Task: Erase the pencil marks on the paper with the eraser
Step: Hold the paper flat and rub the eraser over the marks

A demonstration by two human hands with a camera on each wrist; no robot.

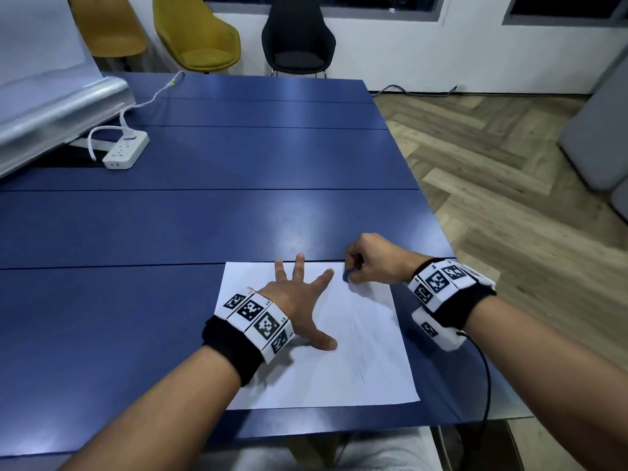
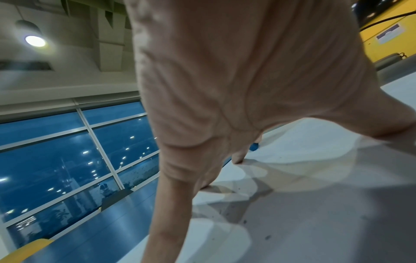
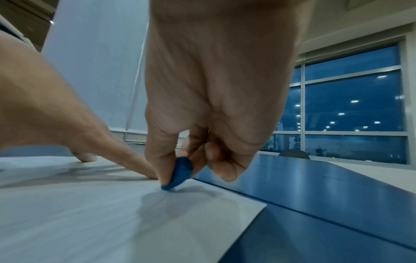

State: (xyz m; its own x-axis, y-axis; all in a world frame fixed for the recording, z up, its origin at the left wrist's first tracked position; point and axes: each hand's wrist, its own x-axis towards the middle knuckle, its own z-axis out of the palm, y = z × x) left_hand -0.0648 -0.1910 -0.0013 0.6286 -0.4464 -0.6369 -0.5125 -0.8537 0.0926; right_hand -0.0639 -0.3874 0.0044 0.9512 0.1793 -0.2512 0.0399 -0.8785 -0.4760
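A white sheet of paper [image 1: 360,334] lies on the blue table near its front right corner, with faint pencil marks [image 1: 362,372] down its right half. My left hand [image 1: 299,294] lies flat on the sheet with fingers spread, pressing it down. My right hand [image 1: 365,263] pinches a small blue eraser [image 1: 347,276] between thumb and fingers near the sheet's far right corner. In the right wrist view the eraser [image 3: 180,173] touches the paper [image 3: 112,222] with its lower edge, just beside my left index fingertip [image 3: 148,175].
The blue table [image 1: 204,215] stretches away to the left and back. A white power strip [image 1: 126,149] with a cable sits at the far left beside a grey device. Chairs stand behind the table. The table's right edge drops to a wooden floor [image 1: 492,158].
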